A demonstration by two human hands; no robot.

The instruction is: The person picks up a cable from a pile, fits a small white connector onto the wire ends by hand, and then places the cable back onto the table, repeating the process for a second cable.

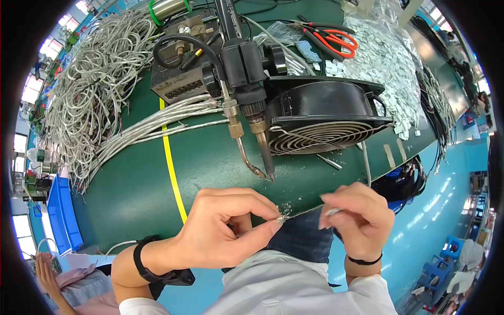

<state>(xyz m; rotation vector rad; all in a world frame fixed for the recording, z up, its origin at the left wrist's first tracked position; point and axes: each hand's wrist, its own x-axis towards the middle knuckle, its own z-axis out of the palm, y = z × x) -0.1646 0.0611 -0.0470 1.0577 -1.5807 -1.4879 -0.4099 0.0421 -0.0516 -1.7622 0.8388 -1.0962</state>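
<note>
My left hand (226, 223) is closed in a pinch near the table's front edge. Thumb and forefinger tips meet on a tiny silvery part (282, 218), too small to name. Over to the right, my right hand (362, 218) is raised with curled fingers, slightly blurred. Between its thumb and fingers shows a small pale piece (332, 212) whose kind I cannot make out. Just beyond my hands, a soldering iron (261, 142) hangs tip down in a stand, a thin bent metal tube (247, 157) beside it pointing at the tip.
A black fan (325, 113) with a wire grille stands right of the iron. Grey cables (100, 79) pile up at left. Solder wire (169, 8), red-handled pliers (336, 42) and many small pale squares (388, 68) lie farther back. Another person's hand (46, 273) is at lower left.
</note>
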